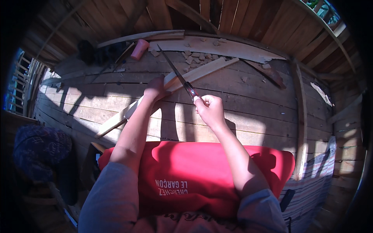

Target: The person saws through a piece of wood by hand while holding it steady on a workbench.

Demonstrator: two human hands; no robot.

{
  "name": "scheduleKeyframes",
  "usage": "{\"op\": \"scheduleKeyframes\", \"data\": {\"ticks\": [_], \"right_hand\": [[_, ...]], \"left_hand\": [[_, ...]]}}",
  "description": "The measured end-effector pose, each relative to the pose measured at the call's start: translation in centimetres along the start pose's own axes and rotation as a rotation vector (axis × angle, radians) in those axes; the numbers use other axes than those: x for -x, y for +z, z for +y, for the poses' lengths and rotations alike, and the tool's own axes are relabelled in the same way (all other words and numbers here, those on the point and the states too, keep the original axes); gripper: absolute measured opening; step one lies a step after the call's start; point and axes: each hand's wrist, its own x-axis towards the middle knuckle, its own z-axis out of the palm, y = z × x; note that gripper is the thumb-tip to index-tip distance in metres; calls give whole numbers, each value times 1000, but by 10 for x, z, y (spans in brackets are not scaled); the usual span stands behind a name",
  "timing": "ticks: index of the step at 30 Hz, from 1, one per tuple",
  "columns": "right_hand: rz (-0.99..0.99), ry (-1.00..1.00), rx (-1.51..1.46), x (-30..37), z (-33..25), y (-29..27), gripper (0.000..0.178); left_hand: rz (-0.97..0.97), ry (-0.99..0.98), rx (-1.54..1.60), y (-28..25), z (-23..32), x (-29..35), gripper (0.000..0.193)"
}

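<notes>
My right hand (211, 111) is closed around the brown handle of a long knife (176, 72). Its narrow, tapering blade points up and to the left, passing above two pale wooden strips. My left hand (156, 89) grips the wooden strips (211, 70) left of the knife handle, with most of its fingers hidden behind the hand. The strips lie slanted across the plank floor, from near my left forearm up to the right. Whether the blade touches the wood, I cannot tell.
Small wood offcuts (198, 58) lie beyond the strips beside a pale board (229, 47). A pink cup (140, 49) lies at the back left. A dark long tool (268, 73) rests at the right. Red cloth (186, 167) covers my lap; a person's patterned head covering (42, 149) is at left.
</notes>
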Motion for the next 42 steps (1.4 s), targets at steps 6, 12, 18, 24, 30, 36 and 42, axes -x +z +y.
{"op": "scheduleKeyframes", "data": {"ticks": [6,12,18,24,30,36,42], "right_hand": [[-70,113,150,18,-30,8,32],[117,20,259,21,-31,16,53],[140,52,257,33,-31,-10,52],[124,-20,281,66,-38,-30,50],[163,-97,266,22,-13,8,48],[44,44,248,75,-43,-37,47],[133,-43,288,24,-26,-21,49]], "left_hand": [[-2,-54,-6,0,2,8,78],[-14,-66,13,-5,8,8,78],[-15,-118,36,-2,11,6,77],[-34,-80,46,-7,2,10,80],[-22,-56,31,-2,16,3,73],[-29,-103,31,-8,-2,13,75],[-26,-22,21,-5,15,0,79]]}}
